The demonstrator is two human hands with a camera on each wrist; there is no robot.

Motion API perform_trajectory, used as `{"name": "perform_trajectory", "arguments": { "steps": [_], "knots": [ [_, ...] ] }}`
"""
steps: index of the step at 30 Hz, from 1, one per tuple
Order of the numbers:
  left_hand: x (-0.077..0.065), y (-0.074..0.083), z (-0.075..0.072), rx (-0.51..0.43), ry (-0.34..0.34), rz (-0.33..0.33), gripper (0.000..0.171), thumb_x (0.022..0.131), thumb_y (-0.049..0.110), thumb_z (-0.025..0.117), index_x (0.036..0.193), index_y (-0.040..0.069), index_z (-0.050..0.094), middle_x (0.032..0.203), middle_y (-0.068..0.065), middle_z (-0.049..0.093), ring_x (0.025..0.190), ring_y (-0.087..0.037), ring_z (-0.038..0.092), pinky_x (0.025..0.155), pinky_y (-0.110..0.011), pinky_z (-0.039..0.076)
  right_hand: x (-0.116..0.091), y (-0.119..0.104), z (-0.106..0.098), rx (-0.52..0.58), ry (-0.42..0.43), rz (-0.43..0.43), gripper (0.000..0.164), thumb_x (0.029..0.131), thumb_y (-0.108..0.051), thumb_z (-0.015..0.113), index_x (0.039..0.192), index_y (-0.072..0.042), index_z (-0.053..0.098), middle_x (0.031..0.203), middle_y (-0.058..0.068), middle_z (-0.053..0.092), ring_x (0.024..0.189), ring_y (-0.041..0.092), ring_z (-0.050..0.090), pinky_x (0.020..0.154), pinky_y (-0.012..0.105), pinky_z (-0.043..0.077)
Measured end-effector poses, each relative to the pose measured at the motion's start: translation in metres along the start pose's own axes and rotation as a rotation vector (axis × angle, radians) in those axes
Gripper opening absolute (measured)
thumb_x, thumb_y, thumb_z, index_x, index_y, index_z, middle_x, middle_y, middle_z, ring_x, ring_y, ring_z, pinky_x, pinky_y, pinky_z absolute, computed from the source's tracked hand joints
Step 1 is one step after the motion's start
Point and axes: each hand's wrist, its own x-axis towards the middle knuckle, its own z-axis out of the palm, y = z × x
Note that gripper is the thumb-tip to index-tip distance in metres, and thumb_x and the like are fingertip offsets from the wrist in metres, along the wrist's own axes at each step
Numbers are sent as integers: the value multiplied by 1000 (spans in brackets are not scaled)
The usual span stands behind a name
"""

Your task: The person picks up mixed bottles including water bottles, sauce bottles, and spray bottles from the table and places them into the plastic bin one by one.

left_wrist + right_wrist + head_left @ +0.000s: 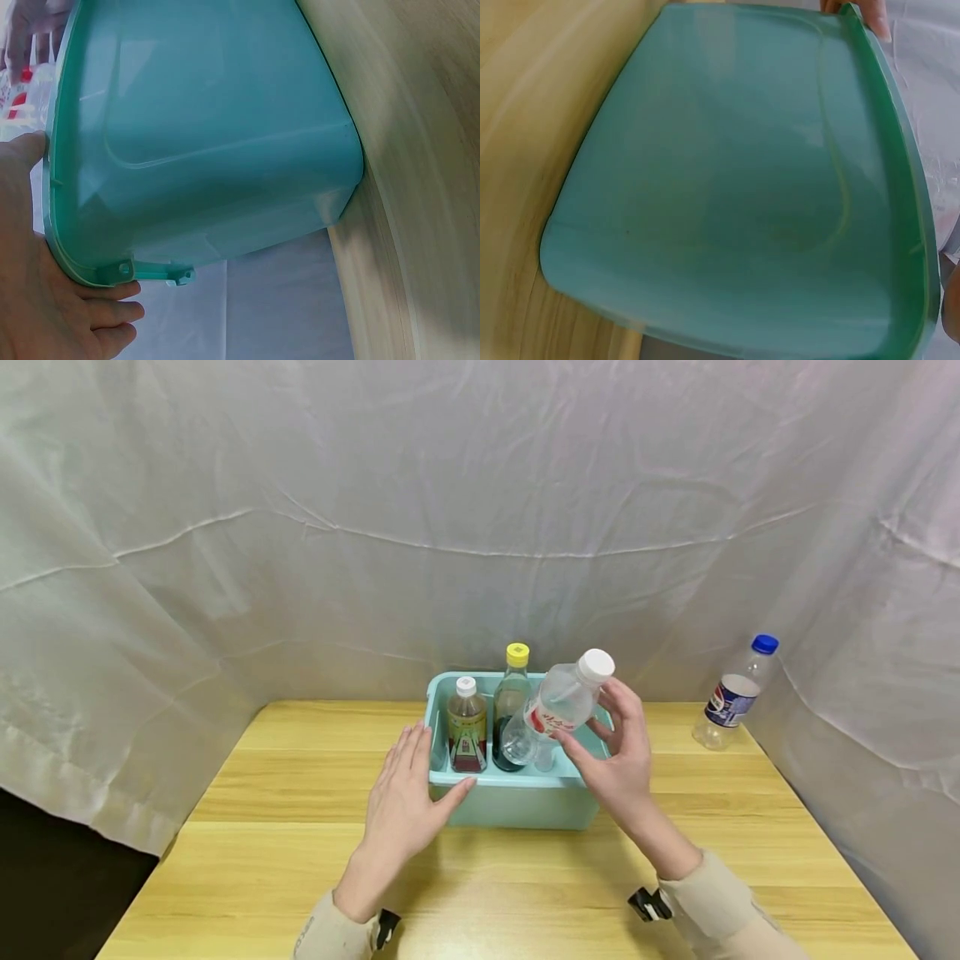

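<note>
My right hand (621, 760) holds a clear plastic bottle (562, 697) with a white cap and a red-and-white label, thumb in front and fingers behind. The bottle leans, cap to the upper right, its base over the inside of a light-blue plastic bin (517, 806). My left hand (405, 789) rests at the bin's front left corner, fingers straight along the left side and thumb at the front rim. Inside the bin stand a white-capped bottle (467, 727) of dark reddish liquid and a yellow-capped bottle (513, 697) of dark liquid, partly hidden behind the held one.
On the right of the wooden table (300, 860) stands a clear bottle (731, 702) with a blue cap and blue label, near the side curtain. A pale grey curtain (450, 510) hangs behind the bin and along both sides.
</note>
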Motion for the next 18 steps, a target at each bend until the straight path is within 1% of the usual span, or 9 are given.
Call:
{"name": "perform_trajectory", "arguments": {
  "steps": [4,9,12,16,18],
  "knots": [
    [0,-1,0,0,-3,1,101,95,74,52,160,-1,35,167,-18,32,155,-36,29,126,-51,27,0,1,8,-10,-36,6,78,80,7,86,143,16,43,148,18,46,133,30,56,102,32,56],
    [0,0,0,3,-10,0,101,96,75,51,160,-1,35,168,-17,31,155,-36,29,127,-51,26,2,2,17,-23,-77,0,75,83,-3,87,143,14,45,147,21,47,132,29,57,100,31,57],
    [0,0,0,1,-5,3,101,95,75,51,160,-2,35,168,-18,31,155,-36,29,127,-51,26,4,3,21,-34,-108,-18,77,79,5,88,142,14,46,146,24,48,132,29,57,99,32,58],
    [0,-1,0,-2,-4,7,101,95,74,52,160,-2,34,167,-18,32,155,-36,29,127,-50,26,8,3,26,-71,-162,-22,85,68,21,86,143,12,47,144,27,48,132,26,56,99,30,57],
    [0,-1,-1,-2,-4,7,101,95,74,53,160,-2,34,167,-18,32,155,-36,29,127,-50,25,10,3,29,-93,-201,2,86,68,21,86,143,11,47,144,26,48,131,25,56,99,30,57]
  ]
}}
